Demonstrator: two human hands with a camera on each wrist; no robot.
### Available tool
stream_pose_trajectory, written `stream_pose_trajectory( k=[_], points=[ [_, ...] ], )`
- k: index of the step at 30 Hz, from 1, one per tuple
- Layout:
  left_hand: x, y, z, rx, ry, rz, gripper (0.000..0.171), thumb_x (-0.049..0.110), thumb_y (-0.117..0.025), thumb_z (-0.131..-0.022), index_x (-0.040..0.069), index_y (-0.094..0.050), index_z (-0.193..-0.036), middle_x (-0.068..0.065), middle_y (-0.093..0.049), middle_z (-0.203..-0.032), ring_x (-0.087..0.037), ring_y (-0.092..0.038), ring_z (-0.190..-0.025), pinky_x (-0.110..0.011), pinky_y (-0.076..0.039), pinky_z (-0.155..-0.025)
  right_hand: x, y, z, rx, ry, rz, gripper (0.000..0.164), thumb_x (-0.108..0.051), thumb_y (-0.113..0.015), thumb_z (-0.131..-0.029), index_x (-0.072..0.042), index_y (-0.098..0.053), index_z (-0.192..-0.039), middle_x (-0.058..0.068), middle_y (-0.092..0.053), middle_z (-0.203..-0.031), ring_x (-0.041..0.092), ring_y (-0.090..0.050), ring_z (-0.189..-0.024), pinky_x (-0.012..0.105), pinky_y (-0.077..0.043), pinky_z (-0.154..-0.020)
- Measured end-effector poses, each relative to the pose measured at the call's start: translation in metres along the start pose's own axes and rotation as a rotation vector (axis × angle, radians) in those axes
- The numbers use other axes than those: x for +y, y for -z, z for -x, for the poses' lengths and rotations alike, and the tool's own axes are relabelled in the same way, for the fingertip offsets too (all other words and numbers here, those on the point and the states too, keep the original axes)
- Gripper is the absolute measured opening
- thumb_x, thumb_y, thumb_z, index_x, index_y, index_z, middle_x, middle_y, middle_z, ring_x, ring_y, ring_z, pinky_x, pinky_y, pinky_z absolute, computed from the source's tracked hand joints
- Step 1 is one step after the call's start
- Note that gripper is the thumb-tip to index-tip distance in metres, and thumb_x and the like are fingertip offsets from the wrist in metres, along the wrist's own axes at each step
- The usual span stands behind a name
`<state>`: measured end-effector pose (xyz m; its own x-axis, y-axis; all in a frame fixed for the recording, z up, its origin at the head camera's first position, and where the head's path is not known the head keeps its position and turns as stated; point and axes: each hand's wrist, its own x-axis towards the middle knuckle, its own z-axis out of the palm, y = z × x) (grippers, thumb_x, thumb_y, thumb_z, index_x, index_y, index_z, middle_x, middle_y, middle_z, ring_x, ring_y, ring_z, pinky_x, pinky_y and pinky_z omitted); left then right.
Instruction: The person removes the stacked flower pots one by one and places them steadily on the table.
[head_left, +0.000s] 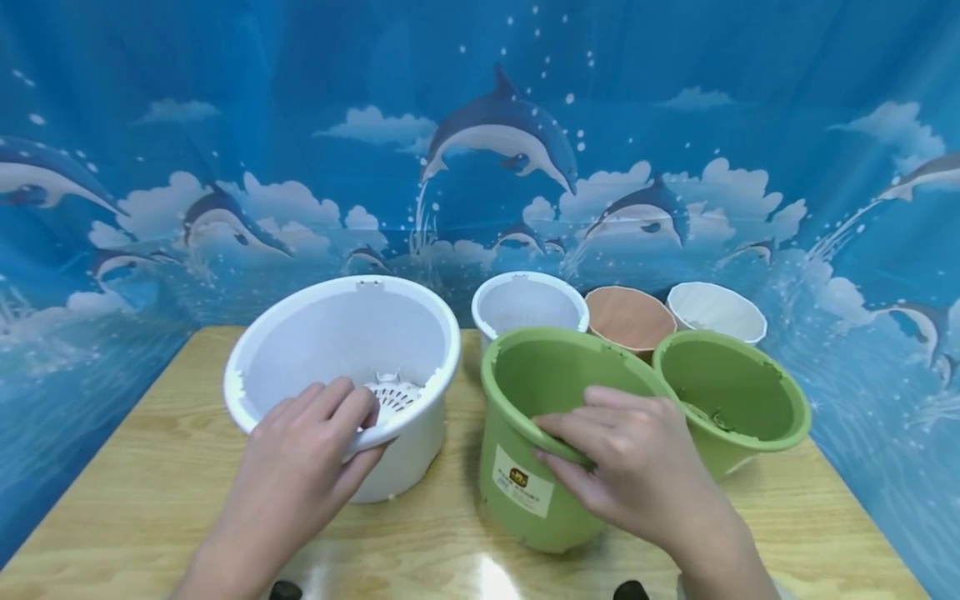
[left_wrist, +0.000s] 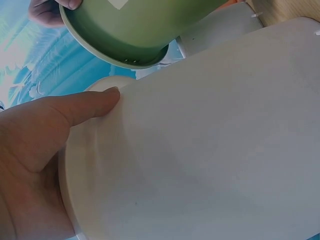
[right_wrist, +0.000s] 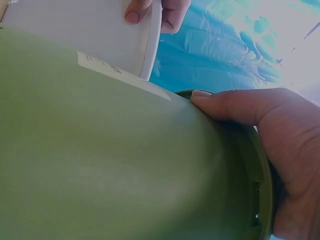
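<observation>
My left hand grips the near rim of a large white plant pot, fingers inside and thumb outside. A slotted base shows inside that pot, which leans a little on the table. In the left wrist view the thumb presses on the pot's pale outer wall. My right hand holds the near rim of a green plant pot with a white label; this pot tilts too. The right wrist view shows the thumb lying along the green wall just below the rim.
A second green pot with bits of debris inside stands right of the held one. Behind are a smaller white pot, a terracotta-coloured pot and a white faceted pot. A dolphin-print curtain hangs behind the wooden table.
</observation>
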<state>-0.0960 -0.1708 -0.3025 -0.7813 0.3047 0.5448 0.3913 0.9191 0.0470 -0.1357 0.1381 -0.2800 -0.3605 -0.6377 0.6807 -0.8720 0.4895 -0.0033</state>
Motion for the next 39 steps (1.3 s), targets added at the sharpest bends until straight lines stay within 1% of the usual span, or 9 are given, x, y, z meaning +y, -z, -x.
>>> stream_pose_trajectory(
  k=[6, 14, 20, 24, 26, 28, 31, 35, 39],
  points=[
    [0.0006, -0.0008, 0.0000, 0.000, -0.002, 0.004, 0.029, 0.029, -0.082, -0.077, 0.019, -0.056, -0.086, 0.010, -0.047, -0.077, -0.009, -0.042, -0.064, -0.026, -0.037, -0.055, -0.0006, -0.0009, 0.0030, -0.042, -0.020, 0.007, 0.016, -0.022, -0.081, -0.075, -0.018, -0.077, -0.090, -0.013, -0.071, -0.074, 0.003, -0.040, -0.057, 0.012, -0.026, -0.049],
    [0.0010, -0.0009, -0.0005, 0.016, -0.009, 0.001, 0.029, 0.027, -0.082, -0.077, 0.019, -0.055, -0.086, 0.009, -0.047, -0.077, -0.010, -0.043, -0.065, -0.027, -0.037, -0.055, 0.0011, -0.0022, 0.0031, -0.017, 0.014, 0.022, 0.024, -0.021, -0.086, -0.067, -0.021, -0.077, -0.089, -0.014, -0.066, -0.073, 0.000, -0.042, -0.057, 0.009, -0.027, -0.048],
    [0.0019, -0.0007, -0.0017, -0.008, 0.001, 0.002, 0.030, 0.028, -0.083, -0.078, 0.019, -0.055, -0.087, 0.010, -0.047, -0.077, -0.010, -0.043, -0.065, -0.026, -0.037, -0.055, 0.0005, -0.0018, 0.0046, -0.070, -0.016, 0.010, 0.023, -0.021, -0.086, -0.068, -0.023, -0.076, -0.088, -0.015, -0.067, -0.076, -0.002, -0.046, -0.059, 0.010, -0.032, -0.049],
    [0.0021, -0.0007, -0.0028, -0.002, 0.000, -0.004, 0.031, 0.029, -0.083, -0.077, 0.019, -0.055, -0.086, 0.009, -0.048, -0.077, -0.010, -0.043, -0.064, -0.026, -0.036, -0.055, -0.0001, -0.0011, 0.0043, -0.108, -0.048, -0.017, 0.023, -0.023, -0.086, -0.069, -0.026, -0.074, -0.088, -0.017, -0.063, -0.074, -0.004, -0.044, -0.060, 0.012, -0.033, -0.051],
    [0.0021, -0.0008, -0.0027, 0.008, -0.002, -0.005, 0.031, 0.029, -0.083, -0.077, 0.018, -0.055, -0.085, 0.008, -0.048, -0.077, -0.011, -0.043, -0.064, -0.027, -0.036, -0.055, -0.0008, -0.0008, 0.0043, -0.149, -0.069, -0.037, 0.023, -0.024, -0.086, -0.070, -0.027, -0.073, -0.088, -0.018, -0.061, -0.074, -0.004, -0.044, -0.060, 0.013, -0.035, -0.052],
    [0.0021, -0.0009, -0.0024, 0.006, 0.000, -0.003, 0.031, 0.029, -0.083, -0.077, 0.018, -0.055, -0.085, 0.008, -0.048, -0.077, -0.010, -0.043, -0.064, -0.027, -0.036, -0.055, -0.0020, -0.0002, 0.0045, -0.213, -0.101, -0.060, 0.024, -0.025, -0.085, -0.071, -0.029, -0.071, -0.090, -0.020, -0.059, -0.073, -0.005, -0.045, -0.061, 0.015, -0.037, -0.053],
    [0.0020, -0.0009, -0.0016, -0.005, 0.004, -0.003, 0.031, 0.028, -0.083, -0.077, 0.019, -0.055, -0.085, 0.009, -0.047, -0.077, -0.010, -0.043, -0.064, -0.027, -0.036, -0.055, -0.0039, 0.0020, 0.0052, -0.350, -0.164, -0.106, 0.027, -0.026, -0.084, -0.073, -0.033, -0.068, -0.093, -0.024, -0.053, -0.070, -0.006, -0.046, -0.061, 0.018, -0.039, -0.054],
    [0.0018, -0.0010, -0.0012, -0.012, 0.005, -0.011, 0.031, 0.028, -0.084, -0.077, 0.019, -0.056, -0.086, 0.008, -0.048, -0.077, -0.011, -0.043, -0.064, -0.027, -0.037, -0.056, -0.0058, 0.0055, 0.0054, -0.540, -0.245, -0.165, 0.029, -0.028, -0.082, -0.075, -0.038, -0.063, -0.095, -0.027, -0.045, -0.067, -0.006, -0.044, -0.059, 0.020, -0.037, -0.055],
    [0.0018, -0.0009, -0.0011, -0.004, 0.010, -0.016, 0.031, 0.027, -0.084, -0.076, 0.018, -0.056, -0.085, 0.008, -0.048, -0.077, -0.011, -0.043, -0.064, -0.027, -0.036, -0.055, -0.0053, 0.0057, 0.0054, -0.655, -0.299, -0.178, 0.032, -0.024, -0.080, -0.075, -0.040, -0.060, -0.093, -0.025, -0.042, -0.062, -0.004, -0.042, -0.057, 0.022, -0.035, -0.053]
  ],
)
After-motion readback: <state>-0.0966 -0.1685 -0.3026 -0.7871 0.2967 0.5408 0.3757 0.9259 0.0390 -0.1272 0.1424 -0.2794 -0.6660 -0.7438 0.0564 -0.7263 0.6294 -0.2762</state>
